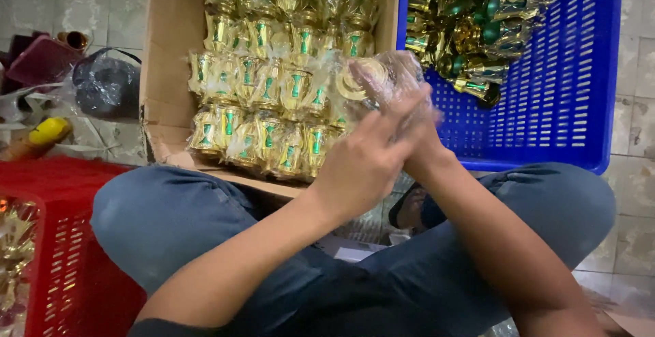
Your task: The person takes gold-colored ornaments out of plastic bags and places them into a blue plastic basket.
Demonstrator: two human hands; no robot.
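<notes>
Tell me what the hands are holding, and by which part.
Both hands hold a gold ornament in a clear plastic bag, gripped from below; the exact part is hidden.

From my feed I see a cardboard box ahead, packed with rows of gold and green ornaments wrapped in clear film. Just to its right sits a blue slotted plastic crate with loose unwrapped gold and green pieces heaped in its far corner. At the lower left stands a red plastic basket. Beyond it, on the tiled floor, lie a dark plastic bag and a yellow object.
</notes>
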